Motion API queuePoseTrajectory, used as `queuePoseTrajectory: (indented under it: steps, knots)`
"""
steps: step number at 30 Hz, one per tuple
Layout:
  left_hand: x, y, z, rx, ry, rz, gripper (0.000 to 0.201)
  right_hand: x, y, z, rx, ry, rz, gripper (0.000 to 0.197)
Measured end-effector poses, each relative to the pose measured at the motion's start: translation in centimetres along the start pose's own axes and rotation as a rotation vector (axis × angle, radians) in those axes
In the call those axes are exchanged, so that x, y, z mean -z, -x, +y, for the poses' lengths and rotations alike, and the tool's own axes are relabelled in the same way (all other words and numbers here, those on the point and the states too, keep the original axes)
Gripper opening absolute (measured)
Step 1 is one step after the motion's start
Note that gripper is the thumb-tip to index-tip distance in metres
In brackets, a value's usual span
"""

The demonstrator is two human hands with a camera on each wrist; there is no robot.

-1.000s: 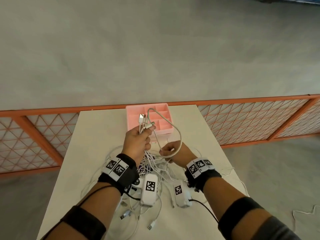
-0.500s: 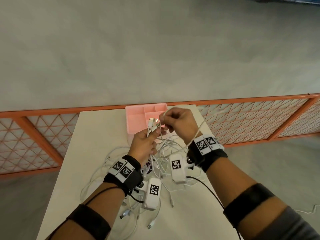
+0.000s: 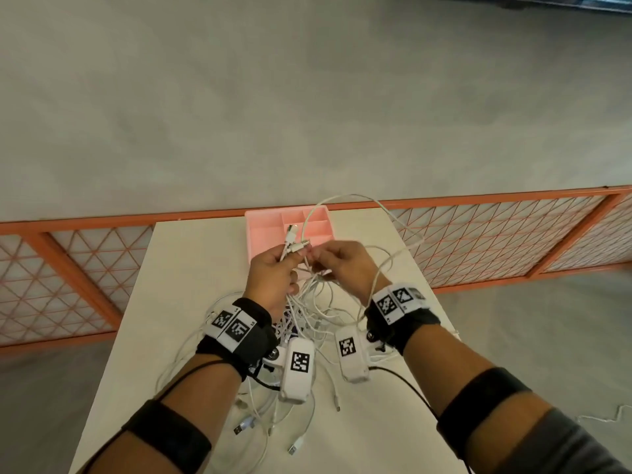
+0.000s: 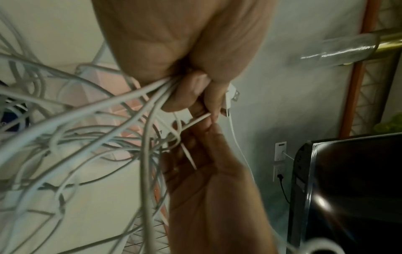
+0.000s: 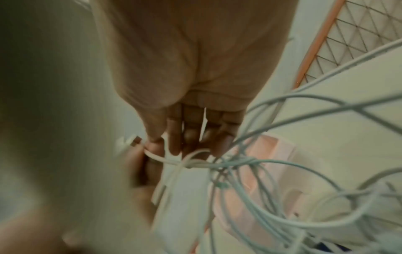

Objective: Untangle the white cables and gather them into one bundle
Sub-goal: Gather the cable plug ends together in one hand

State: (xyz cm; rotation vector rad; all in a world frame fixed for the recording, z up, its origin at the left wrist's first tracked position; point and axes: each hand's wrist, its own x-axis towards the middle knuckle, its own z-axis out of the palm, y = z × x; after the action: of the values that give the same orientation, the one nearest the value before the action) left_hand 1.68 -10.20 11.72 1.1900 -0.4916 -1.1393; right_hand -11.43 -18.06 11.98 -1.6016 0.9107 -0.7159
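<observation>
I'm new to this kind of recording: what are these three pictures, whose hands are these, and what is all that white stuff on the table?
No machine here: a person works with bare hands, wearing a camera on the head and one on each wrist. The wide picture is the head view, looking down; the two close, blurry ones look along each hand.

On the white table lies a tangle of white cables, with loose USB plugs near the front edge. A pink divided tray stands at the far edge. The white boxes with black-and-white square patterns on the wrists are probably the wrist cameras.

The left hand grips a bunch of cable ends, plugs sticking up. The right hand pinches one cable beside that bunch; a long loop of it arcs over the tray.
</observation>
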Motion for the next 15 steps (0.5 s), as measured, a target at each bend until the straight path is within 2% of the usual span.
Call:
queuePoseTrajectory:
  steps: [4, 10, 12, 15]
  knots:
    - [0.5, 0.0, 0.9, -0.026, 0.027, 0.024, 0.012, -0.7, 0.7, 1.5, 0.011, 0.211, -0.093, 0.009]
    - [1.0, 0.4, 1.3, -0.045, 0.03, 0.07, 0.01, -0.3, 0.1, 4.3, 0.173, 0.62, 0.009, 0.019]
    - [1.3, 0.3, 1.8, -0.047, 0.075, 0.087, 0.01, 0.2, 0.0, 5.7, 0.111, 0.719, 0.016, 0.027]
    - [2.0, 0.4, 3.2, -0.089, 0.122, 0.097, 0.012, 1.6, 0.9, 7.7, -0.102, 0.73, 0.014, 0.03]
